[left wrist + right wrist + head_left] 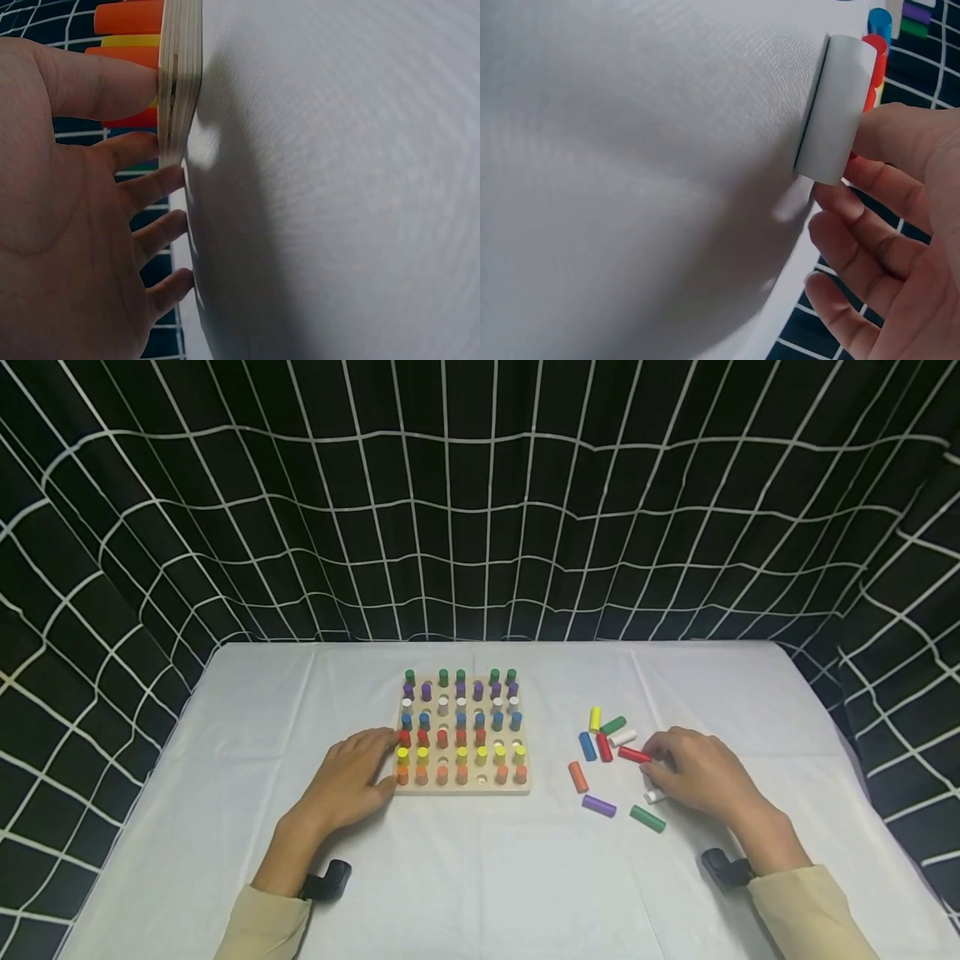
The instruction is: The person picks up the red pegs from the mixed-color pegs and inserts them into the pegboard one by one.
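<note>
A wooden pegboard (457, 790) holds rows of coloured pegs: green, purple, white, blue, red, yellow and orange. Several of its holes show bare. At its left side rests my left hand (348, 781), the thumb against the front left corner and the fingertips along the edge; the left wrist view shows the thumb on the board's layered side (180, 82). To the right, my right hand (701, 772) pinches the right end of a red peg (632, 754) between thumb and fingers. A white peg (836, 109) lies just below that hand, partly covered in the head view.
Loose pegs lie between board and right hand: yellow (595, 719), blue (587, 746), a second red (603, 747), orange (577, 777), purple (598, 806), a green one (647, 818) in front, plus green and white behind. A black grid-patterned curtain (465, 527) surrounds the white-covered table (480, 877).
</note>
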A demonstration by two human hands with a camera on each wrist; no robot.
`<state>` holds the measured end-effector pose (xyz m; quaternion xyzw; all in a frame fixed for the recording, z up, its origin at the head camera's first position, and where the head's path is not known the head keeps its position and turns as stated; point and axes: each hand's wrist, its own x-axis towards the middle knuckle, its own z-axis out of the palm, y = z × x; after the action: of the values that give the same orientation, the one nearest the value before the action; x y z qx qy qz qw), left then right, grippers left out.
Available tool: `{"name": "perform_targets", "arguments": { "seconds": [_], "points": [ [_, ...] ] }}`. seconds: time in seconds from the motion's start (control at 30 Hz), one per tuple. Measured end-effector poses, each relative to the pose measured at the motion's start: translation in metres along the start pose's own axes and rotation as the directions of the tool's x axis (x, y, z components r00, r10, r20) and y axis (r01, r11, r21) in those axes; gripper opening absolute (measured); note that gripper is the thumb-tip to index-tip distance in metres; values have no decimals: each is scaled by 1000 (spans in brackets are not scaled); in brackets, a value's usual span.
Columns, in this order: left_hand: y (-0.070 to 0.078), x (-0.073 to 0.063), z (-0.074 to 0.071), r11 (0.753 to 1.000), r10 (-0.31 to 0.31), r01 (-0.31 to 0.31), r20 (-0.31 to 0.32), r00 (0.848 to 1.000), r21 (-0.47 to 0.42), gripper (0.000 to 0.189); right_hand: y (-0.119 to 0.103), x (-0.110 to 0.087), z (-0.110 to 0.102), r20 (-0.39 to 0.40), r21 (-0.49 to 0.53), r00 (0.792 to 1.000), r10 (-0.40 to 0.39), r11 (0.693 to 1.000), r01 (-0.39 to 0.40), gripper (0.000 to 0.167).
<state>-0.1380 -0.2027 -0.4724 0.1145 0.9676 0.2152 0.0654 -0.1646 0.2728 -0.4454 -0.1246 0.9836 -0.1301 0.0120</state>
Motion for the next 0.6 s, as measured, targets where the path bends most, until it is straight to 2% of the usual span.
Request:
{"name": "perform_targets", "arguments": {
  "seconds": [0.6],
  "points": [
    [1,1,1,1000,-13,13,10,1000,3,67,-5,-10,-12,-32,10,999,-9,1000,9,23]
  ]
}}
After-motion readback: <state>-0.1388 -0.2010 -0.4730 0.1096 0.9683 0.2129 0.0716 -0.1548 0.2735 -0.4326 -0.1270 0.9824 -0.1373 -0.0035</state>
